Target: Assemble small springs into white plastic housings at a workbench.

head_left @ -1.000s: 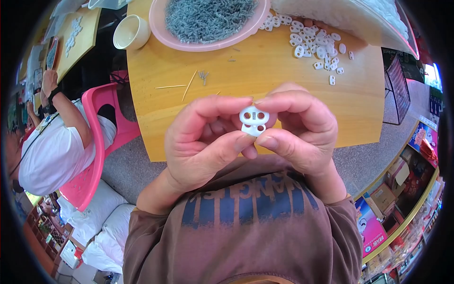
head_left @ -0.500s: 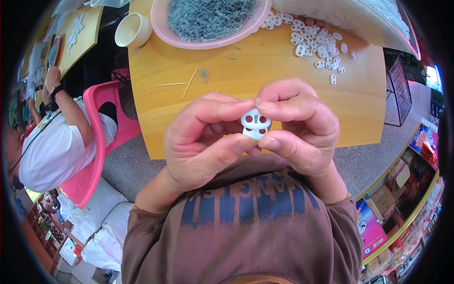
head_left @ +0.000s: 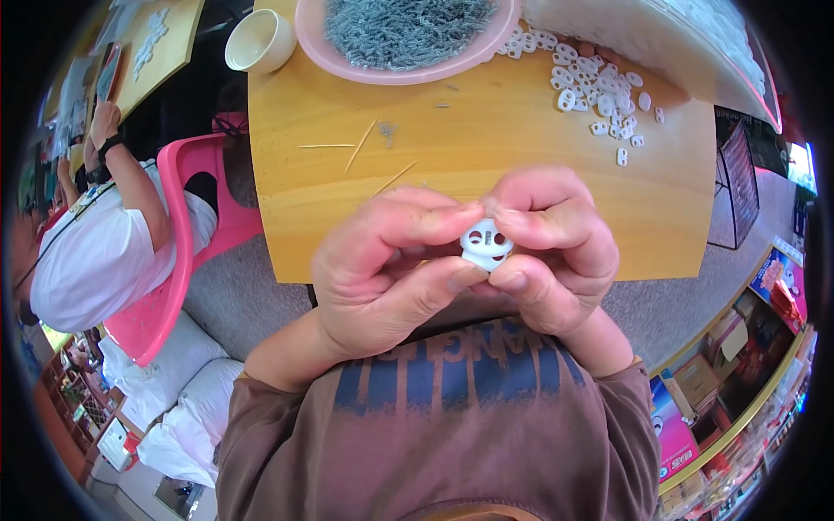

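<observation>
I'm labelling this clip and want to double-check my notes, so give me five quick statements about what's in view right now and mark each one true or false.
1. The left hand and right hand both hold one small white piece. True.
2. The cream cup is left of the pink basin. True.
3. The basin is full of white pieces. False: it holds grey springs.
4. The thin wooden sticks are in the cup. False: they lie on the table.
5. The chair at the left is pink. True.
</observation>
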Demonstrator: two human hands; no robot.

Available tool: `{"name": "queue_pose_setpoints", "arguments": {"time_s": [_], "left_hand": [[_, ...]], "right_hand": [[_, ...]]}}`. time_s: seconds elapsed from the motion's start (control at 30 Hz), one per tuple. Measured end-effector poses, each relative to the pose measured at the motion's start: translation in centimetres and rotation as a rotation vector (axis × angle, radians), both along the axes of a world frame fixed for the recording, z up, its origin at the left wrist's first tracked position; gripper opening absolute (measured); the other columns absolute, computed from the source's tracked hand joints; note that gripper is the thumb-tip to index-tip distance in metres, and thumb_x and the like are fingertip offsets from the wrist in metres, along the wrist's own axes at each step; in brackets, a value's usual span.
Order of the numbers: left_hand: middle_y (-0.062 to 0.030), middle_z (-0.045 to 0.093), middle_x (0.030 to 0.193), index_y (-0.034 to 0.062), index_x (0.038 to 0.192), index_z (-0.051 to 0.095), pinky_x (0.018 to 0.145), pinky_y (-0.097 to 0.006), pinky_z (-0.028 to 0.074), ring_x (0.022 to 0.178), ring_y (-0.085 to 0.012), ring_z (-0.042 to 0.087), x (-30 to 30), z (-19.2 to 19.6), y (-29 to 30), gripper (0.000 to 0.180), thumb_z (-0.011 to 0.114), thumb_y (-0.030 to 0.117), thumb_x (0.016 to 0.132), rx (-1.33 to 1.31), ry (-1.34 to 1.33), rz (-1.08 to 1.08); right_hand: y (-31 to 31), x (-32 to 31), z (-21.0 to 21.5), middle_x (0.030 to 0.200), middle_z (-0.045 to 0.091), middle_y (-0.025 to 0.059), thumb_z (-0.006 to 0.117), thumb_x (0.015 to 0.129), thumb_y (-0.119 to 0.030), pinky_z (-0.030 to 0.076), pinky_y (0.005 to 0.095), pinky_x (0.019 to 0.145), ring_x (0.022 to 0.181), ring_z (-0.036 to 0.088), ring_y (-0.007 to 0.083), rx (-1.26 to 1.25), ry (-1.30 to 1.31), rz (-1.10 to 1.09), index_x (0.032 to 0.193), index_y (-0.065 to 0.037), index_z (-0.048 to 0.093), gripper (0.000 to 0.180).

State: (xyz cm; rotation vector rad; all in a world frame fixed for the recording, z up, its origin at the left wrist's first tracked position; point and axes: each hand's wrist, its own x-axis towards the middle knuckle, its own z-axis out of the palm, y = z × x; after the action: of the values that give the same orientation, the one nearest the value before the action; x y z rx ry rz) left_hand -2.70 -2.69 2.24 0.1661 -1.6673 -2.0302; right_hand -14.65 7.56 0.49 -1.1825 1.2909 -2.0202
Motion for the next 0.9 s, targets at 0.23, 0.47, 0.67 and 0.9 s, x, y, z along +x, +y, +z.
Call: {"name": "queue_pose_setpoints", "arguments": {"time_s": [0.23,0.47,0.67,0.9], "left_hand": [[-0.0136,0.051,0.097,-0.0026,0.106,0.048,0.074,-0.024,0.043,0.086,-0.0154,0.054,-0.05,0.26,0.24,0.031,0.056,-0.006,0.076,0.048,0.044,0.014],[-0.0127,0.052,0.096,-0.0021,0.105,0.049,0.073,-0.024,0.042,0.085,-0.015,0.053,0.31,0.26,0.27,0.033,0.059,-0.004,0.075,0.055,0.023,0.004],[-0.0113,0.053,0.094,-0.0027,0.105,0.05,0.072,-0.023,0.042,0.084,-0.0144,0.053,0.57,0.27,0.36,0.031,0.059,-0.003,0.075,0.124,-0.038,0.018],[-0.0126,0.053,0.095,-0.0027,0.106,0.05,0.072,-0.024,0.042,0.085,-0.0163,0.053,0.77,0.43,0.26,0.033,0.06,-0.003,0.075,0.023,-0.007,-0.004]], "right_hand": [[-0.42,0.44,-0.3,0.085,0.055,0.0133,0.067,0.069,-0.008,0.043,0.0269,0.064,0.074,0.054,0.0193,-0.064,-0.056,-0.004,0.093,-0.001,0.056,0.027],[-0.57,0.13,-0.13,0.088,0.054,0.0127,0.07,0.067,-0.009,0.043,0.0277,0.065,0.078,0.053,0.019,-0.091,-0.031,0.072,0.094,-0.003,0.056,0.03],[-0.55,-0.01,-0.5,0.087,0.055,0.0125,0.071,0.065,-0.008,0.044,0.0274,0.066,0.078,0.054,0.0189,-0.097,-0.1,0.126,0.094,-0.002,0.057,0.032],[-0.59,-0.3,-0.31,0.087,0.056,0.0142,0.07,0.066,-0.005,0.045,0.0271,0.063,0.074,0.056,0.02,-0.134,-0.054,0.138,0.091,-0.001,0.059,0.028]]}}
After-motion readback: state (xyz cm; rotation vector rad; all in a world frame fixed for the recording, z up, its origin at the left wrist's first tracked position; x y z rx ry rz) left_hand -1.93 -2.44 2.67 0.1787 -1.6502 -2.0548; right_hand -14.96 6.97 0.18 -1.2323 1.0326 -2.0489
